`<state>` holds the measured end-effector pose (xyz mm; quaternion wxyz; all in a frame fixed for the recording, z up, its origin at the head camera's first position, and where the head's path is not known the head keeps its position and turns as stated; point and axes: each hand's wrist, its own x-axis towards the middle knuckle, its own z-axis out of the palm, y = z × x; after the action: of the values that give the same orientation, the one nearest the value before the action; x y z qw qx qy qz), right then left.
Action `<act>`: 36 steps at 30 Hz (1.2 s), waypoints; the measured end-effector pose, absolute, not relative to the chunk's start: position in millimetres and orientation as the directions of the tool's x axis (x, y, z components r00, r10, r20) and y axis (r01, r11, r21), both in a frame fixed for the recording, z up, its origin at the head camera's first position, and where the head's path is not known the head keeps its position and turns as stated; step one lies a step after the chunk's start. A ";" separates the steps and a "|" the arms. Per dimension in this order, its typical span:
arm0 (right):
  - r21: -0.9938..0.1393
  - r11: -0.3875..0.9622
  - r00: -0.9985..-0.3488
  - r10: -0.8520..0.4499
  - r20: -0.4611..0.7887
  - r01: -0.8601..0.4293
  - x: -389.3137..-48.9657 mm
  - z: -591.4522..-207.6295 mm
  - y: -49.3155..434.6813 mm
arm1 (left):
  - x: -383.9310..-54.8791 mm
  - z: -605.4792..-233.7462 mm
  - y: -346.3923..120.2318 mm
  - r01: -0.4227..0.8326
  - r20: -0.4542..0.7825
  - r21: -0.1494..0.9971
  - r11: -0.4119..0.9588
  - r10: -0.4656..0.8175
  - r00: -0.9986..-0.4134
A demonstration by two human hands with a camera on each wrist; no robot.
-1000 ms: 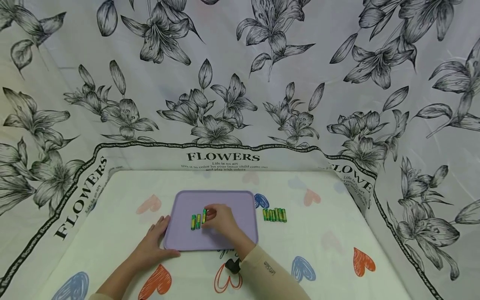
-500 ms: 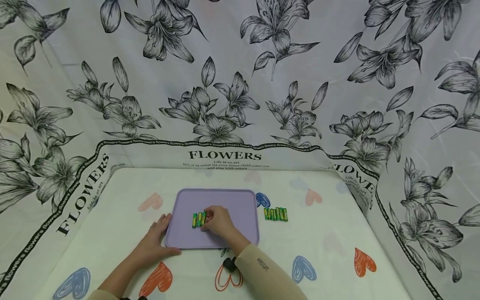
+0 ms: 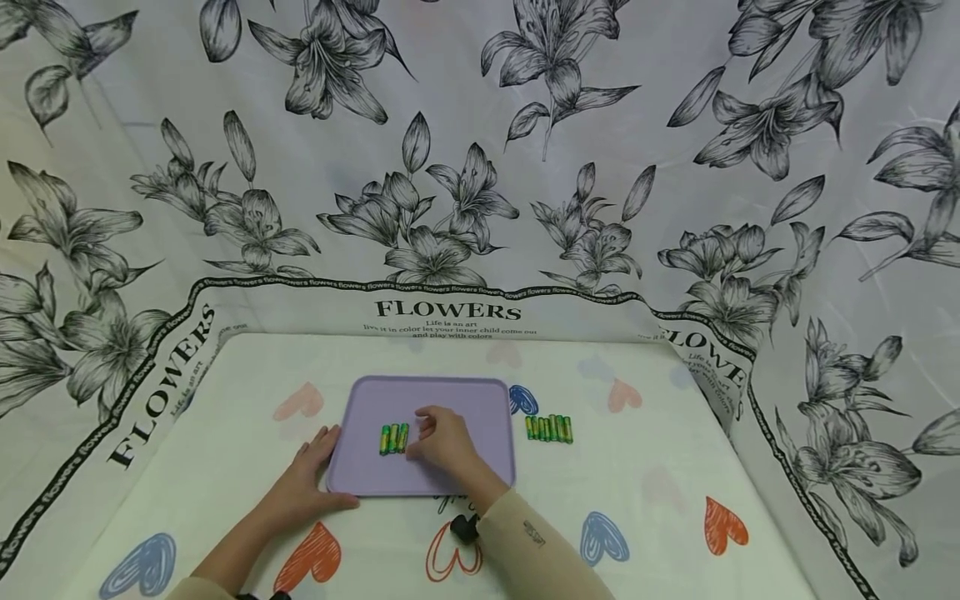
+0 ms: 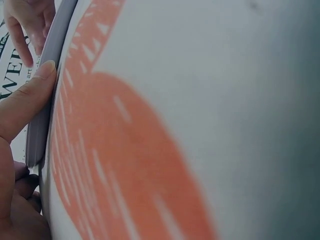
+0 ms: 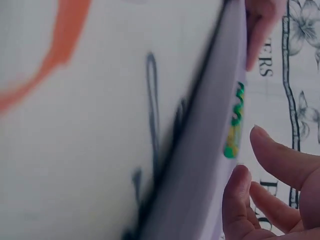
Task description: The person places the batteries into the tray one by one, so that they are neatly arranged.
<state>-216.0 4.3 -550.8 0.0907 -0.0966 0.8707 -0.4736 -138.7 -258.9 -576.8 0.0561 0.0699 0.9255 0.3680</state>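
Three green-and-yellow batteries (image 3: 394,438) lie side by side on a purple tray (image 3: 375,477). Just to their right hovers my right hand (image 3: 444,442), its thumb and fingers parted with nothing between them. In the right wrist view the batteries (image 5: 235,125) show past the tray's rim, apart from the fingertips (image 5: 240,175). My left hand (image 3: 303,487) rests against the tray's near left corner, its thumb (image 4: 32,95) along the front wall. Its other fingers, partly hidden in the left wrist view, are at the left side.
A row of several more batteries (image 3: 549,428) lies on the cloth to the right of the tray. The white tablecloth (image 3: 660,433) carries printed hearts. Behind it hangs a flower-printed curtain (image 3: 450,208). A small black object (image 3: 465,528) sits by the right sleeve.
The rightmost battery on the tray, earlier in my right hand, now lies beside the other two. My right hand has let it go and drawn slightly right. The left hand stays at the corner.
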 end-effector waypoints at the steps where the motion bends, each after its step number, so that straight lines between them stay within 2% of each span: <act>1: -0.847 0.526 -0.966 -0.249 -0.064 -0.079 -216.3 -549.1 8.6 | -138.7 -577.4 -258.8 0.089 -0.050 0.690 0.718 0.170 -0.984; 18: -0.887 0.461 -0.989 -0.148 -0.029 -0.043 -222.0 -501.9 92.0 | -136.8 -580.7 -257.9 0.079 -0.059 0.685 0.724 0.162 -0.985; 28: -0.866 0.497 -0.991 -0.136 -0.010 -0.059 -217.0 -510.6 137.6 | -137.2 -581.3 -259.6 0.069 -0.068 0.684 0.726 0.158 -0.985; 36: -0.853 0.522 -0.998 -0.067 -0.017 -0.021 -212.7 -518.4 176.6 | -139.2 -582.6 -259.2 0.074 -0.068 0.685 0.725 0.165 -0.984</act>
<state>-212.7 176.6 -518.4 0.0239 -0.0252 0.8720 -0.4882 -139.2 -259.2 -582.6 0.0620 0.0644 0.9265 0.3655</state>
